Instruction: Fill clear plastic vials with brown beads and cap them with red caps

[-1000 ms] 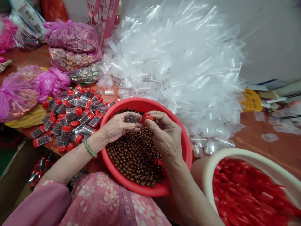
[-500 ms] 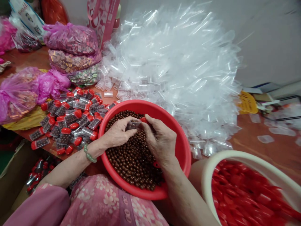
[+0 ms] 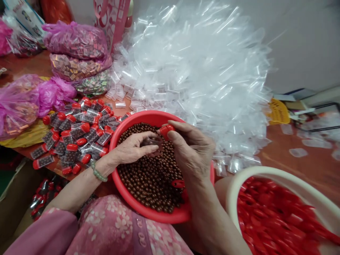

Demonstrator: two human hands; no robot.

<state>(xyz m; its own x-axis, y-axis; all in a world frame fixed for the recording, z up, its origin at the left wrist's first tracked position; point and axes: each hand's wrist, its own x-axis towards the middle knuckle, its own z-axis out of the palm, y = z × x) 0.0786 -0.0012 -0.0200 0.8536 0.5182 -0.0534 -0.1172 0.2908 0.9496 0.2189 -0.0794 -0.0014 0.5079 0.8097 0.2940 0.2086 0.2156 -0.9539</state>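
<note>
Over a red basin (image 3: 156, 217) of small brown balls (image 3: 146, 184), both my hands are closed on things. My left hand (image 3: 132, 148) grips a small clear plastic container (image 3: 155, 142), its open end facing right. Between the thumb and fingers of my right hand (image 3: 192, 152) is a red cap (image 3: 167, 131), just above and right of the container and apart from it. Another red cap (image 3: 177, 183) lies on the balls under my right wrist. To the left, filled containers with red caps (image 3: 77, 132) lie in a loose pile.
A large heap of clear plastic containers (image 3: 196, 71) rises behind the basin. At right stands a cream tub (image 3: 233, 198) of red caps. Pink bags (image 3: 77, 39) are stacked at back left. A cardboard box (image 3: 16, 202) with capped containers sits below the table edge.
My right hand has moved up and right with the red cap, which was close against the container's end. The container's open end now shows. The whole view has shifted slightly.
</note>
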